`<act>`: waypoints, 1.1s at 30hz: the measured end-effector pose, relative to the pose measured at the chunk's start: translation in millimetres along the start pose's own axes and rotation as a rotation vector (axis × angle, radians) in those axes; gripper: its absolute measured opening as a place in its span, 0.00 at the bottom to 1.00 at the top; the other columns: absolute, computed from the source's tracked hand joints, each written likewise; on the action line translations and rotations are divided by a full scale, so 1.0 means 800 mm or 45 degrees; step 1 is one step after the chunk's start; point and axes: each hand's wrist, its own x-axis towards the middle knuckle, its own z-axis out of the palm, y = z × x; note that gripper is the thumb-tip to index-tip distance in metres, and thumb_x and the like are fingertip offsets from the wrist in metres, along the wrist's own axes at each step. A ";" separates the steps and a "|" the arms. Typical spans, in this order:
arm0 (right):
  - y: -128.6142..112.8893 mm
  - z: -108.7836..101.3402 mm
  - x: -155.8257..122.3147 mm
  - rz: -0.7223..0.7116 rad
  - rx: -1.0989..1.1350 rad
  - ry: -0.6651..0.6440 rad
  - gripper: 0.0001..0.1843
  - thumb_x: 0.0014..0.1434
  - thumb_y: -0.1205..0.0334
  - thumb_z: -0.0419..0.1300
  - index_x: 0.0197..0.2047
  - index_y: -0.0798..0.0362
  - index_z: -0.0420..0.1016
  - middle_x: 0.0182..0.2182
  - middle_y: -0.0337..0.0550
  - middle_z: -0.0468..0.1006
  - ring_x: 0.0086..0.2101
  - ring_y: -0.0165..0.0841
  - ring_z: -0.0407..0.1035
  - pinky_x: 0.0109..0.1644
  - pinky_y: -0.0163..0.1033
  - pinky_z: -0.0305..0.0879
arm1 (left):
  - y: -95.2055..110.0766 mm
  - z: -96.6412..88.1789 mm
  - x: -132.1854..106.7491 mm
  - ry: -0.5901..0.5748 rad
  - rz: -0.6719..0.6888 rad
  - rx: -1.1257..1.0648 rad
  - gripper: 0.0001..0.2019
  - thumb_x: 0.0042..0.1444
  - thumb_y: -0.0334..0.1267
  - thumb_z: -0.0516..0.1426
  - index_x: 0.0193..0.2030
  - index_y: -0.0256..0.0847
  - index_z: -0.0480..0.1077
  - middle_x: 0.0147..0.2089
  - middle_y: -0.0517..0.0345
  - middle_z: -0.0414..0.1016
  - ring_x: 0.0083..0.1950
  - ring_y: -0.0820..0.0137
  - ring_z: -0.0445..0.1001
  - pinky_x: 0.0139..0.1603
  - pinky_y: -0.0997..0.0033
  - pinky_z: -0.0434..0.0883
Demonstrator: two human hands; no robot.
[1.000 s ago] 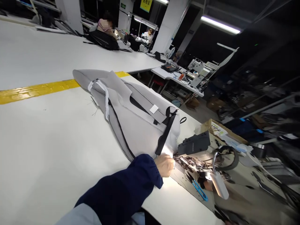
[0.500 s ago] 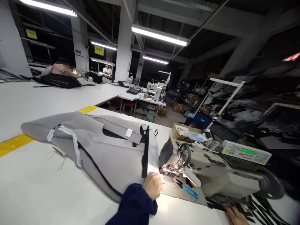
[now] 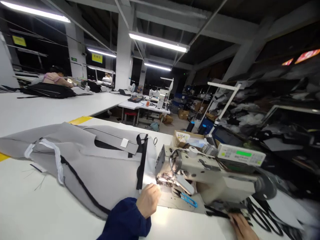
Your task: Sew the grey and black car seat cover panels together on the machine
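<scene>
Right hand (image 3: 243, 228) cut by bottom edge, fingers unseen; needle area under sewing machine (image 3: 212, 173) hidden; right-side shelves blurred; left fingers curled under.

A sewing workshop of a garment factory is shown. An industrial sewing machine (image 3: 207, 170) with a control panel (image 3: 241, 154) is set on a long white table (image 3: 37, 213), and a grey fabric piece (image 3: 100, 166) is spread just left of the machine. Behind the machine a second sewing station (image 3: 156, 98) is seen, far to its left a seated person (image 3: 53, 76) at another wide table, and high above it fluorescent tubes (image 3: 157, 41).
</scene>
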 end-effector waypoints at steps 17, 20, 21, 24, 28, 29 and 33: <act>-0.342 0.004 -0.059 -0.277 1.268 -0.816 0.17 0.67 0.58 0.46 0.33 0.54 0.69 0.27 0.42 0.69 0.27 0.29 0.64 0.31 0.34 0.63 | 0.080 0.007 -0.012 -0.203 -1.443 -1.209 0.31 0.41 0.57 0.64 0.42 0.31 0.71 0.40 0.43 0.76 0.36 0.65 0.77 0.24 0.78 0.68; -0.341 0.010 -0.047 0.169 1.383 -1.099 0.23 0.64 0.47 0.50 0.23 0.53 0.62 0.16 0.33 0.62 0.17 0.24 0.57 0.20 0.31 0.54 | 0.092 0.006 -0.012 -0.231 -1.517 -1.244 0.26 0.43 0.55 0.63 0.39 0.32 0.71 0.39 0.46 0.76 0.35 0.69 0.76 0.33 0.75 0.71; -0.342 0.012 -0.044 0.270 1.414 -1.177 0.25 0.63 0.44 0.50 0.22 0.53 0.60 0.14 0.32 0.60 0.14 0.23 0.54 0.18 0.30 0.51 | 0.096 0.008 -0.013 -0.245 -1.522 -1.252 0.25 0.44 0.54 0.62 0.38 0.32 0.71 0.38 0.46 0.76 0.34 0.70 0.76 0.34 0.75 0.71; -0.342 0.017 -0.035 0.407 1.483 -1.314 0.28 0.59 0.38 0.50 0.21 0.52 0.58 0.12 0.31 0.60 0.11 0.21 0.51 0.14 0.30 0.44 | 0.103 0.012 -0.015 -0.249 -1.505 -1.275 0.23 0.46 0.54 0.59 0.38 0.33 0.71 0.37 0.47 0.76 0.33 0.70 0.74 0.33 0.74 0.69; -0.342 0.023 -0.032 0.495 1.548 -1.372 0.28 0.56 0.35 0.52 0.21 0.52 0.57 0.11 0.29 0.60 0.09 0.21 0.50 0.12 0.29 0.41 | 0.106 0.012 -0.018 -0.194 -1.459 -1.324 0.27 0.47 0.59 0.57 0.37 0.31 0.70 0.37 0.46 0.75 0.33 0.69 0.74 0.35 0.72 0.69; -0.342 0.024 -0.032 0.507 1.562 -1.376 0.28 0.55 0.35 0.53 0.22 0.52 0.57 0.11 0.29 0.60 0.09 0.21 0.50 0.12 0.29 0.41 | 0.106 0.012 -0.018 -0.180 -1.451 -1.336 0.28 0.48 0.60 0.57 0.37 0.31 0.70 0.37 0.46 0.75 0.33 0.69 0.74 0.35 0.72 0.69; -0.344 0.025 -0.032 0.521 1.588 -1.366 0.26 0.55 0.38 0.54 0.22 0.52 0.58 0.11 0.29 0.61 0.09 0.20 0.48 0.12 0.29 0.40 | 0.108 0.008 -0.019 -0.126 -1.456 -1.368 0.29 0.49 0.60 0.57 0.39 0.31 0.70 0.37 0.45 0.74 0.34 0.68 0.74 0.33 0.72 0.69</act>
